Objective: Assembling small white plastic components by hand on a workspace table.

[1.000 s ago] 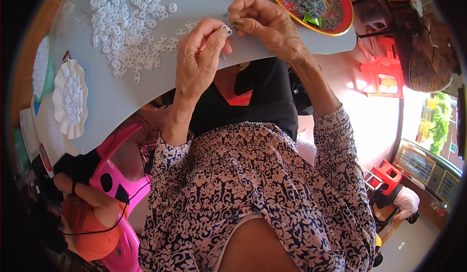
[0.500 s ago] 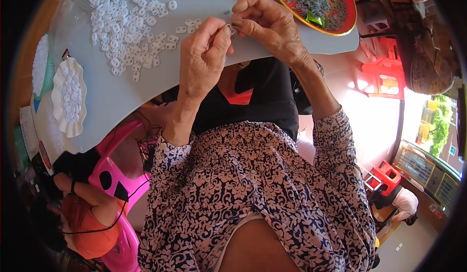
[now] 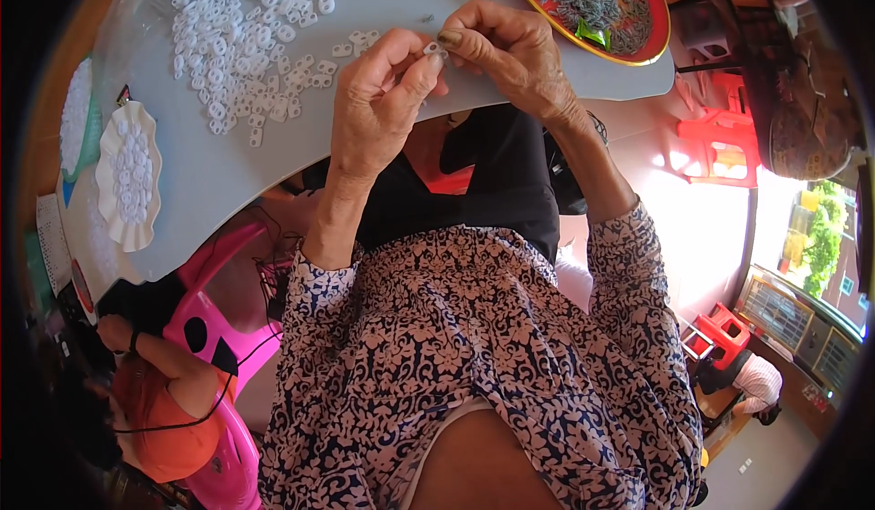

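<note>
Above the table's near edge, my left hand [image 3: 378, 100] pinches a small white plastic piece [image 3: 432, 49] with a hole between thumb and forefinger. My right hand [image 3: 510, 59] meets it there, thumb and fingers pressed together at the piece's edge; whatever they hold is too small to make out. Several white two-holed plastic pieces [image 3: 273, 95] lie to the left of my hands, running into a larger heap of white plastic parts [image 3: 219, 31]. Two small grey screws, one a loose screw [image 3: 427, 20], lie just beyond my fingers.
At the right stands a red round tray [image 3: 658, 13] with grey screws and a green packet [image 3: 592, 36]. A scalloped white dish [image 3: 137, 239] of white pieces and a green container [image 3: 92, 145] sit at the left table edge. Beside it a person in orange [image 3: 182, 437] sits on a pink chair.
My left fingers have turned the white piece so that its holed face shows. My right hand has shifted slightly down at the fingertips. The person at the left has moved a little.
</note>
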`<state>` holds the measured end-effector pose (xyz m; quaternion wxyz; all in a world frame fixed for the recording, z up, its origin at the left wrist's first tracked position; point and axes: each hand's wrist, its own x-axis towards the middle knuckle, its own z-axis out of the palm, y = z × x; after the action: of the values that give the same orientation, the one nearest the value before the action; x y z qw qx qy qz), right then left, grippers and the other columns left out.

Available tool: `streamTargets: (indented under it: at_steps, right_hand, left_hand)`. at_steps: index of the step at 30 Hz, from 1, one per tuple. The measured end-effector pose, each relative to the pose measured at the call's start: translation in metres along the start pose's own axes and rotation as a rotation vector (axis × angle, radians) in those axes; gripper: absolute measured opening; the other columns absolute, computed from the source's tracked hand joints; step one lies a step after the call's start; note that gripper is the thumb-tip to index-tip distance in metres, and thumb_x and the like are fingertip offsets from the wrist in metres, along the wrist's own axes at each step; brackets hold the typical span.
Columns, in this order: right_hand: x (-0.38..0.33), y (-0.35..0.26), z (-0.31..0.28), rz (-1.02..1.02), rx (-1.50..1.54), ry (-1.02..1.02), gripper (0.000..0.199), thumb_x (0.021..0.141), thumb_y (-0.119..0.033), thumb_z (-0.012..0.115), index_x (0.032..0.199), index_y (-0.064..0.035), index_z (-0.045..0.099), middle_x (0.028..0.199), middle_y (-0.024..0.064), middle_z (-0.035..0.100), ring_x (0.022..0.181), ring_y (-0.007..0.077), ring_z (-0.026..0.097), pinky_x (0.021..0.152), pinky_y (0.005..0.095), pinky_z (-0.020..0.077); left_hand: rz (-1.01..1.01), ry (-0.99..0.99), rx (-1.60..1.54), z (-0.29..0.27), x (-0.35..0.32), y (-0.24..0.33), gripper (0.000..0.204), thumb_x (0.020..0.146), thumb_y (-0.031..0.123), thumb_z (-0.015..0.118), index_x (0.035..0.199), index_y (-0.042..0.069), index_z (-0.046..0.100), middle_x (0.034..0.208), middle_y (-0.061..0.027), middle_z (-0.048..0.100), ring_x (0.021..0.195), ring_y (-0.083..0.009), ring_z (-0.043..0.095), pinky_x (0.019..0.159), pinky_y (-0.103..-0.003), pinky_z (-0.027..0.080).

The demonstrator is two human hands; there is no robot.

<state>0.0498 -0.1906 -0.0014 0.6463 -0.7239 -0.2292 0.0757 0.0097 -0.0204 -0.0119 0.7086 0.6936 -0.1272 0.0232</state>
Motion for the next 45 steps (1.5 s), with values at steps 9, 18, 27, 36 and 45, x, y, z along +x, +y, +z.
streamTargets:
  at_steps: [9, 18, 27, 36, 45]
  right_hand:
    - [0.003, 0.002, 0.002, -0.029, -0.011, 0.027, 0.023, 0.090, -0.021, 0.061, 0.090, 0.0010, 0.063, 0.072, 0.0003, 0.062, 0.067, 0.0043, 0.053, 0.060, 0.0206, 0.0453]
    - [0.002, -0.002, 0.005, -0.005, 0.029, 0.027, 0.020, 0.089, -0.019, 0.063, 0.093, 0.0006, 0.064, 0.077, 0.0004, 0.062, 0.071, 0.0054, 0.055, 0.065, 0.0208, 0.0467]
    - [0.001, -0.004, 0.008, 0.023, -0.013, 0.058, 0.015, 0.089, -0.015, 0.063, 0.091, 0.0000, 0.065, 0.078, 0.0015, 0.066, 0.073, 0.0064, 0.059, 0.067, 0.0214, 0.0488]
    - [-0.001, -0.002, 0.008, 0.051, 0.203, 0.085, 0.012, 0.089, -0.011, 0.061, 0.093, 0.0009, 0.060, 0.082, 0.0038, 0.064, 0.074, 0.0069, 0.058, 0.066, 0.0210, 0.0487]
    - [0.000, 0.000, 0.006, 0.026, 0.218, 0.027, 0.013, 0.089, -0.012, 0.060, 0.091, 0.0003, 0.057, 0.082, 0.0042, 0.062, 0.073, 0.0066, 0.056, 0.064, 0.0199, 0.0470]
  left_hand:
    - [0.046, 0.077, -0.002, 0.003, 0.003, 0.000, 0.012, 0.091, 0.013, 0.057, 0.089, 0.001, 0.060, 0.073, -0.0011, 0.063, 0.065, -0.0049, 0.056, 0.056, -0.018, 0.041]
    - [0.043, 0.102, -0.004, 0.002, 0.003, 0.000, 0.013, 0.091, 0.014, 0.056, 0.090, 0.002, 0.060, 0.069, -0.0002, 0.062, 0.062, -0.0021, 0.051, 0.054, -0.017, 0.039]
    - [-0.017, 0.090, 0.034, 0.002, 0.002, 0.001, 0.015, 0.092, 0.018, 0.056, 0.090, 0.003, 0.060, 0.064, 0.0021, 0.058, 0.054, -0.0016, 0.043, 0.049, -0.019, 0.037]
    - [0.347, 0.158, 0.610, -0.037, 0.014, 0.022, 0.011, 0.084, 0.004, 0.055, 0.094, 0.004, 0.059, 0.071, -0.0075, 0.058, 0.062, -0.0203, 0.053, 0.061, -0.030, 0.044]
    - [0.533, -0.283, 1.269, -0.115, 0.075, 0.005, 0.020, 0.077, 0.000, 0.057, 0.095, 0.007, 0.059, 0.087, -0.0112, 0.052, 0.090, -0.0289, 0.047, 0.084, -0.038, 0.040]
